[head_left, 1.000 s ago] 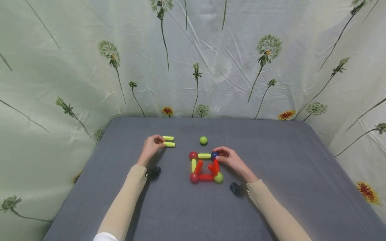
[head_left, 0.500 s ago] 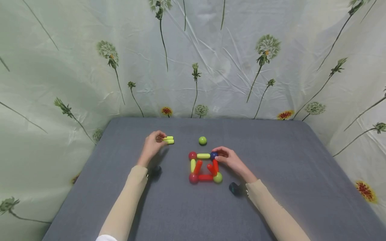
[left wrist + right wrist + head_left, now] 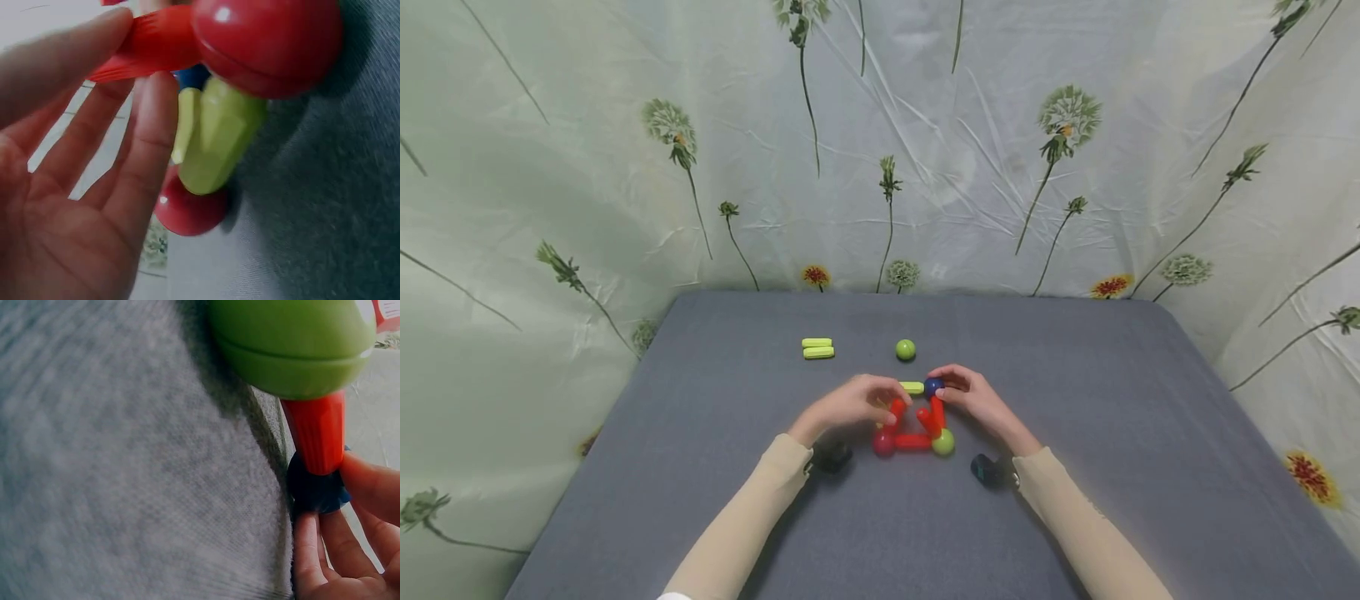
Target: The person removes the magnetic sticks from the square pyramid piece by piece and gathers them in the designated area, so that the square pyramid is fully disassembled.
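A square of magnetic rods and balls lies on the table. My right hand (image 3: 976,402) pinches its dark blue ball (image 3: 933,387) at the back right corner. My left hand (image 3: 856,403) holds an upright red rod (image 3: 156,40) between thumb and fingers. This rod rises from the front left red ball (image 3: 883,442). A green ball (image 3: 943,442) forms the front right corner, with another red rod (image 3: 926,418) leaning up from it. In the head view my left hand hides the back left red ball (image 3: 192,209) and much of the left yellow rod (image 3: 222,134).
Two loose yellow rods (image 3: 817,352) lie side by side at the back left. A loose green ball (image 3: 906,350) sits behind the square. The grey table (image 3: 1075,350) ends at a flowered curtain (image 3: 970,167).
My left hand has pushed the two loose yellow rods together, let them go, and moved right to the upright red rod. My right hand has stayed on the blue ball.
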Tool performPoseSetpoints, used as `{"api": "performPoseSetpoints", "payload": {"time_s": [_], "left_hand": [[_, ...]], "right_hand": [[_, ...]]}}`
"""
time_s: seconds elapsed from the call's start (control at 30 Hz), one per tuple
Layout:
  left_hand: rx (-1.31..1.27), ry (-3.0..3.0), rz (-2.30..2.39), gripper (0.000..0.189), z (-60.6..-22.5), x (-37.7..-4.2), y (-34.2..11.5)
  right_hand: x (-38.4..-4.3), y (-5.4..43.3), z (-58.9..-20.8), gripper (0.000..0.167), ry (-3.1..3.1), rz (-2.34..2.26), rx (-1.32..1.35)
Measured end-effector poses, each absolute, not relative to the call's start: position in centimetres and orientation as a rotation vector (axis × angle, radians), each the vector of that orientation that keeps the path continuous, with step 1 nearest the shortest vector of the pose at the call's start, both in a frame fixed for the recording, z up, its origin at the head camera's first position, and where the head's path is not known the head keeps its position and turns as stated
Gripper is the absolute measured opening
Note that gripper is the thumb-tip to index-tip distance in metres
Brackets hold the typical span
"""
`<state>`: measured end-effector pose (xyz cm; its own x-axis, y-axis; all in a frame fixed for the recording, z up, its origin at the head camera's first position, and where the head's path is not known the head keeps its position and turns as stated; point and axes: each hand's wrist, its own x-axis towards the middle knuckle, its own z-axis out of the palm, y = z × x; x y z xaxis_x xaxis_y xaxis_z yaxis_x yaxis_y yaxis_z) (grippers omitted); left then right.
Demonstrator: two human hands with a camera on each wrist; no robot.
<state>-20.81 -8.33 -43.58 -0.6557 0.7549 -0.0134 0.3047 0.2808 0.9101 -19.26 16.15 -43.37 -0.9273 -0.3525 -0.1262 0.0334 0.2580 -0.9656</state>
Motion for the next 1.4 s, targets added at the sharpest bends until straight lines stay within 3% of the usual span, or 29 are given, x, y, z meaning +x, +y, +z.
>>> {"api": "performPoseSetpoints", "payload": {"time_s": [0.37, 0.67, 0.9, 1.2, 1.4], "left_hand": [[0.801, 2.239, 1.613, 0.019, -43.5, -20.1, -9.3], [0.010, 2.639, 1.795, 0.020, -45.3, -22.5, -14.8], [-0.206, 2.887, 1.550, 0.016, -45.6, -24.1, -16.2], [-0.066, 2.992, 1.493, 0.019, -45.5, -24.4, -16.5], [0.533, 2.684, 1.703, 0.023, -44.4, -22.3, -12.9]], "right_hand": [[-20.0, 16.6, -44.9, 0.030, 2.213, -1.742, -0.304], [-20.7, 17.2, -46.6, 0.031, 2.231, -1.728, -0.277], [-20.7, 16.9, -46.5, 0.030, 2.260, -1.705, -0.286], [-20.7, 16.7, -46.6, 0.028, 2.252, -1.719, -0.276], [-20.7, 16.8, -46.7, 0.028, 2.240, -1.730, -0.265]]}}
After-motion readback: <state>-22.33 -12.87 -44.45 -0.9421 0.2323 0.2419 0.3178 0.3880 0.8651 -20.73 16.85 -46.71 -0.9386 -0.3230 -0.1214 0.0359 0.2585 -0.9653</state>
